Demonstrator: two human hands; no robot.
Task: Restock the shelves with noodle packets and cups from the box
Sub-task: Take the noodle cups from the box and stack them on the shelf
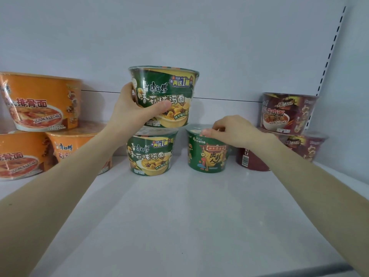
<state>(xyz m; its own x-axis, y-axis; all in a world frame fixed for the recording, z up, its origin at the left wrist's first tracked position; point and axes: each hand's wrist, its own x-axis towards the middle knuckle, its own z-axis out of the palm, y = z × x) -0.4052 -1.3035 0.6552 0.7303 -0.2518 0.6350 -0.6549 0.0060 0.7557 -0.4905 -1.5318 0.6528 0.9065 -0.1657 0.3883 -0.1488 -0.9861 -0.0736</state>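
The left hand (137, 111) grips the upper green bowl (165, 92). Its thumb lies across the printed front and its fingers wrap round the left side. The right hand (233, 130) rests on the top of the green cup (207, 156), with the fingers curled over the lid and the thumb pinching the front rim.

The upper green bowl stands upright with its base meeting the lid of the lower green bowl (151, 156), set a little to the right of it. The lower green bowl stands on the shelf (179, 216) near the middle of its back edge. The green cup stands upright just beside it on the right, with a narrow gap between them.

Towards the back right corner, the red cup (250, 159) shows its barcode and is partly hidden behind the right wrist. Past it, the top dark red bowl (289, 112) is stacked on the lower dark red bowl (308, 145).

Along the left edge of the shelf, the top orange bowl (42, 100) rests on the left orange bowl (18, 154) and the right orange bowl (77, 144). The right orange bowl is partly covered by the left forearm.

The front half of the shelf is plain white. A pale back panel (179, 37) rises behind the stacks, and a slotted upright (331, 50) runs up it above the back right corner.
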